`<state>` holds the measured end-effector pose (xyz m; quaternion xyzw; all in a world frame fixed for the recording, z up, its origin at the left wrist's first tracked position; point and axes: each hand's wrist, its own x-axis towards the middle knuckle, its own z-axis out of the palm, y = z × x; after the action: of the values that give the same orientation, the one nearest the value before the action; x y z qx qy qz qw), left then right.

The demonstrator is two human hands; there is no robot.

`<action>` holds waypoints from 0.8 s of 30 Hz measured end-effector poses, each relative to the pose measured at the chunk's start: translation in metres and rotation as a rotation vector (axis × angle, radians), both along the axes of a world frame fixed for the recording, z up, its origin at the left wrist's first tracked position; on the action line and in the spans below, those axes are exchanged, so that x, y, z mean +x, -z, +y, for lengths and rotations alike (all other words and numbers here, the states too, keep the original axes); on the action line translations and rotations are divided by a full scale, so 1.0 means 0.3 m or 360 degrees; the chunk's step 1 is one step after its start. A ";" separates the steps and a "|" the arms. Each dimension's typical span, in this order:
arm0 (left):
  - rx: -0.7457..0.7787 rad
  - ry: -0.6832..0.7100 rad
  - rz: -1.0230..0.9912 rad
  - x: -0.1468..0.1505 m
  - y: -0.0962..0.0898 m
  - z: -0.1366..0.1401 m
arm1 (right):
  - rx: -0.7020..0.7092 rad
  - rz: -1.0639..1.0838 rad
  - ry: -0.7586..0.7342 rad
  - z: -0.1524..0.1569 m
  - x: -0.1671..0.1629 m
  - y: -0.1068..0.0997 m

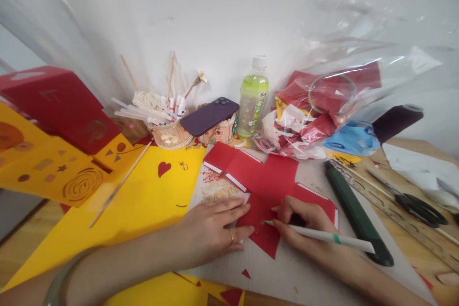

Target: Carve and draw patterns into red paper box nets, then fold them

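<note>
1. Our right hand (304, 220) pinches a white pen (330, 237) between thumb and fingers, its green tip pointing at the lower flap of the red card (260, 177); we cannot tell whether the tip touches.
2. Our left hand (218, 229) lies palm down, fingers slightly spread, fingertips on that flap's left side, grasping nothing.
3. The card lies unfolded in front of us, on a grey board (265, 282), with white strips along several edges.
4. To our left, a yellow sheet (143, 186) bears a red heart (164, 169) and a thin stick (122, 181).
5. To our right, we see a green cutter (358, 215), then a ruler (405, 229) and black-handled scissors (419, 208).
6. Farther back on the desk (27, 236) stand a basket (170, 137) of pens and a bottle (253, 100), with a phone (210, 115) between them.
</note>
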<state>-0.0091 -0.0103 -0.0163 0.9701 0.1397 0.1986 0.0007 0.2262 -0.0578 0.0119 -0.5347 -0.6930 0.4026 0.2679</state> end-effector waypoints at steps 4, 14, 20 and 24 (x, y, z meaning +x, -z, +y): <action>0.0009 0.0001 -0.0001 0.001 0.003 0.001 | 0.0015 -0.0006 -0.0009 0.003 0.002 -0.001; -0.0003 0.0002 -0.0037 0.001 -0.001 -0.001 | 0.0072 -0.0045 -0.0014 0.005 -0.001 0.007; -0.0015 0.0004 0.0032 0.000 0.002 0.000 | 0.0052 -0.0037 -0.0041 0.001 -0.002 0.000; -0.0020 -0.0002 0.0018 0.000 0.004 -0.001 | 0.0032 -0.0041 -0.0035 0.003 -0.005 -0.005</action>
<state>-0.0090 -0.0106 -0.0175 0.9710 0.1416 0.1924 0.0058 0.2245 -0.0568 0.0132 -0.5294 -0.7063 0.3916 0.2599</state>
